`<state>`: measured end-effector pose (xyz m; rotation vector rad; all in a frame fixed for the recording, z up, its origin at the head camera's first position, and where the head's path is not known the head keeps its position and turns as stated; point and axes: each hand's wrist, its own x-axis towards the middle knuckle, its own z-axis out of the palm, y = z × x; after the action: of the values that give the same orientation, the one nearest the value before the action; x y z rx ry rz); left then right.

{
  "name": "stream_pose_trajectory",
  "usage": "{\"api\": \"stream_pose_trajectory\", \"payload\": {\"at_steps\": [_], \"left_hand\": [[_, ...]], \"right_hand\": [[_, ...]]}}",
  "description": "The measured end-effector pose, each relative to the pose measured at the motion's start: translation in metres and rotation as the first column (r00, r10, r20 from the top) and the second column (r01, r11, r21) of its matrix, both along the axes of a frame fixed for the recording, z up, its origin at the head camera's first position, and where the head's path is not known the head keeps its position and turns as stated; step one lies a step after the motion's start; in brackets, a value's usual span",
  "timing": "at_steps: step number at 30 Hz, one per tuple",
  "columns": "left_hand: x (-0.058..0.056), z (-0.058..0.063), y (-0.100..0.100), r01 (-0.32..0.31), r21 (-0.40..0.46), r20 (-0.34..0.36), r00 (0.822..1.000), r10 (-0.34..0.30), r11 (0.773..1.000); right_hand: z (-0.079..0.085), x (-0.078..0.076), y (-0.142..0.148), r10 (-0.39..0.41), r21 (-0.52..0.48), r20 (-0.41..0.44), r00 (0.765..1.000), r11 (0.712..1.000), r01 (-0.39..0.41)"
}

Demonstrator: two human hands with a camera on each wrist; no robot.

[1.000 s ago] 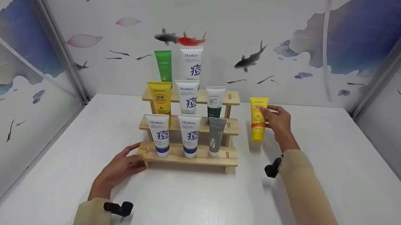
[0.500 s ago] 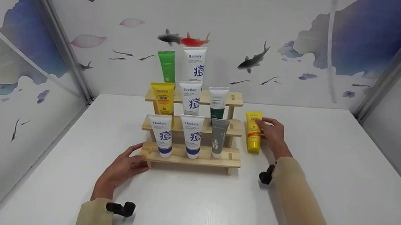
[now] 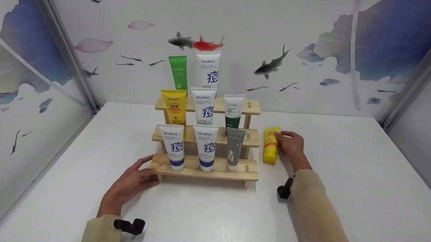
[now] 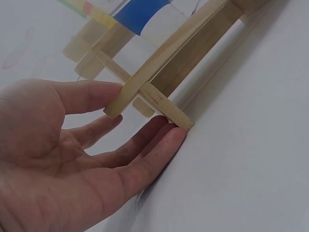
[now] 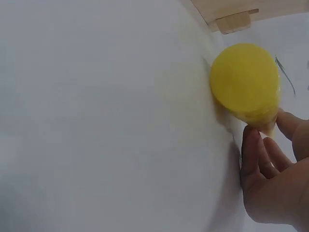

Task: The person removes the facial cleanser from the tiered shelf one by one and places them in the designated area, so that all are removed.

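My left hand point(image 3: 131, 179) holds the left end of the lowest tier of a three-tier wooden display stand point(image 3: 217, 171). In the left wrist view the thumb presses the tip of the shelf board point(image 4: 145, 72), and fingertips reach the short leg point(image 4: 166, 105). Right of the stand, my right hand point(image 3: 293, 147) pinches a yellow squeeze tube point(image 3: 270, 153) near its flat end, thumb on top. The tube lies tilted back low over the table, its cap facing me. The right wrist view shows that round yellow cap point(image 5: 245, 77) close up, hiding most of the tube.
Several tubes stand cap-down on the stand: white-and-blue ones point(image 3: 206, 145), a grey one point(image 3: 235, 149), another yellow one point(image 3: 174, 106), a white-and-green one point(image 3: 233, 109) and a green one point(image 3: 178, 73). Painted panels point(image 3: 245, 17) wall in the white table point(image 3: 208, 219).
The right hand has lowered the yellow tube and drawn it nearer to me and slightly left, tipping it back. My left hand has kept its hold on the stand.
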<state>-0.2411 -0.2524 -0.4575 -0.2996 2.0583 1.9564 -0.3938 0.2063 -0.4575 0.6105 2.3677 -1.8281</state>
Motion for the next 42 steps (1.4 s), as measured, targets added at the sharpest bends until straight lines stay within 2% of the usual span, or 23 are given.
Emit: {"api": "stream_pose_trajectory", "payload": {"at_steps": [5,12,22,26,30,37,42], "left_hand": [[0.0,-0.001,0.0,0.002,0.001,0.002,1.0,-0.002,1.0],[0.0,0.0,-0.001,-0.006,0.0,0.003,1.0,0.006,1.0],[0.0,0.0,0.0,0.004,-0.009,-0.009,1.0,-0.004,1.0],[0.0,0.002,0.0,0.006,-0.006,-0.009,1.0,-0.006,1.0],[0.0,0.003,0.0,0.01,-0.004,-0.01,1.0,-0.01,1.0],[0.003,0.001,0.0,0.007,-0.001,-0.006,1.0,-0.007,1.0],[0.003,0.001,0.001,0.003,-0.003,-0.005,1.0,-0.003,1.0]], "right_hand": [[-0.001,0.001,0.004,0.048,0.025,0.02,0.999,0.999,-0.048],[0.005,0.0,0.006,0.12,0.004,0.085,0.989,0.993,-0.12],[0.015,0.001,0.009,0.111,0.068,0.119,0.987,0.991,-0.119],[0.029,0.0,0.008,0.129,0.072,0.073,0.989,0.988,-0.134],[0.052,0.002,0.002,0.166,0.05,-0.024,0.986,0.985,-0.165],[0.096,0.007,-0.018,0.199,0.036,-0.193,0.961,0.98,-0.196],[0.119,0.012,-0.029,0.209,0.063,-0.279,0.937,0.978,-0.199]]}}
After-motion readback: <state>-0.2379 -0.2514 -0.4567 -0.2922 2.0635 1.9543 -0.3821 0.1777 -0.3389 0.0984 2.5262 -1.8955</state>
